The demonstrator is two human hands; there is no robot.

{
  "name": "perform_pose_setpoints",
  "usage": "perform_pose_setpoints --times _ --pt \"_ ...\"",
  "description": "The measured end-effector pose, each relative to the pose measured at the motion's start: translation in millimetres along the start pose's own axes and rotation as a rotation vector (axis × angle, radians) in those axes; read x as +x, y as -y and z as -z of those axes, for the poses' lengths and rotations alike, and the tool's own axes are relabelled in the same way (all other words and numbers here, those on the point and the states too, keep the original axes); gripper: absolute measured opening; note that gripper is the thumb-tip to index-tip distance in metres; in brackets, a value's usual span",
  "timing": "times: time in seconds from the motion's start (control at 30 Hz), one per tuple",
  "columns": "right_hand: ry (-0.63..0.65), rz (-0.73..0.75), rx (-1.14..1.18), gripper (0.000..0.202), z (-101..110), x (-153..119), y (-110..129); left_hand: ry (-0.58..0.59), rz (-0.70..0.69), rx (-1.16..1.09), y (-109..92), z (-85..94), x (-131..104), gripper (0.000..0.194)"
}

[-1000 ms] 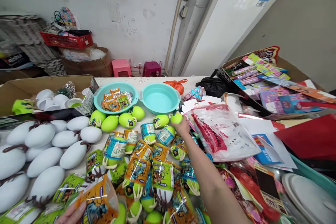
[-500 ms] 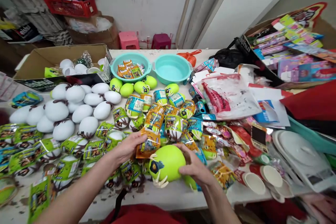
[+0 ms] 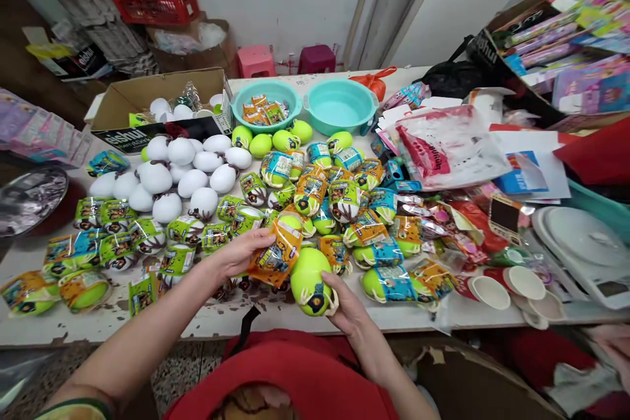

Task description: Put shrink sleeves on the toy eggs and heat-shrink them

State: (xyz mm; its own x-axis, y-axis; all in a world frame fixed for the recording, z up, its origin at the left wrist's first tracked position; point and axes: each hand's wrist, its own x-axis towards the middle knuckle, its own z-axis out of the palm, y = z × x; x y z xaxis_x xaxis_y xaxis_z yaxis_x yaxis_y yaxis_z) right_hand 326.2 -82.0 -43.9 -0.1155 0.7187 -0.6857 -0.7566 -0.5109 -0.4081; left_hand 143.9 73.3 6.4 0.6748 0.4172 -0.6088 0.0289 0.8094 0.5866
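Note:
My left hand (image 3: 245, 252) pinches an orange printed wrapper (image 3: 277, 256) by its upper left side. Just right of it, my right hand (image 3: 343, 298) grips a lime-green toy egg (image 3: 308, 270), with a dark emblem and cream claw-like pieces at its lower end. The wrapper's right edge lies close beside the egg; whether they touch I cannot tell. Beyond both hands is a heap of wrapped green eggs (image 3: 311, 191) in orange, blue and green printed film. White eggs (image 3: 156, 177) with brown claw pieces are piled to the left.
Two turquoise basins stand at the back: one basin (image 3: 236, 105) holds small packets, the other basin (image 3: 319, 105) is beside it. A cardboard box (image 3: 111, 102) is at the back left. Paper cups (image 3: 489, 292) and a white kitchen scale (image 3: 571, 243) stand at right.
The green egg has turned so its emblem and claws point down toward me. The wrapper has moved slightly up and right. The whole view has shifted, showing more of the table's near edge.

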Motion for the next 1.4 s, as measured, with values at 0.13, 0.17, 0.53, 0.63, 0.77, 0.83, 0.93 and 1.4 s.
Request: perform_pose_setpoints --times 0.13,0.17,0.53,0.63,0.77,0.83,0.93,1.4 --pt "0.059 -0.050 -0.036 0.048 -2.1 -7.0 -8.6 -0.078 0.098 0.098 3.1 10.4 6.2 0.035" --pt "0.091 -0.055 -0.080 0.051 -3.9 -8.9 -10.0 -0.088 0.112 0.109 4.1 11.0 8.9 0.036" --pt "0.285 -0.045 -0.339 0.077 -21.2 -7.1 -2.1 0.023 0.191 0.322 11.1 -12.8 -1.8 0.034" --pt "0.282 -0.021 -0.327 0.075 -27.0 -6.1 -3.6 0.065 0.017 0.491 8.1 -14.9 -11.1 0.036" --pt "0.211 0.038 -0.223 0.071 -34.2 -15.3 -11.4 -0.258 -0.340 0.522 12.4 -5.8 -28.0 0.049" --pt "0.202 0.055 -0.176 0.075 -37.4 -23.3 -16.3 -0.159 -0.150 0.435 23.9 -1.0 -38.1 0.057" --pt "0.211 0.062 -0.162 0.077 -40.5 -33.0 -20.7 0.091 0.064 0.328 42.5 -0.2 -48.8 0.062" --pt "0.129 0.032 -0.467 0.066 -31.1 -33.4 -23.9 0.097 0.015 0.251 66.3 6.5 -60.4 0.068"
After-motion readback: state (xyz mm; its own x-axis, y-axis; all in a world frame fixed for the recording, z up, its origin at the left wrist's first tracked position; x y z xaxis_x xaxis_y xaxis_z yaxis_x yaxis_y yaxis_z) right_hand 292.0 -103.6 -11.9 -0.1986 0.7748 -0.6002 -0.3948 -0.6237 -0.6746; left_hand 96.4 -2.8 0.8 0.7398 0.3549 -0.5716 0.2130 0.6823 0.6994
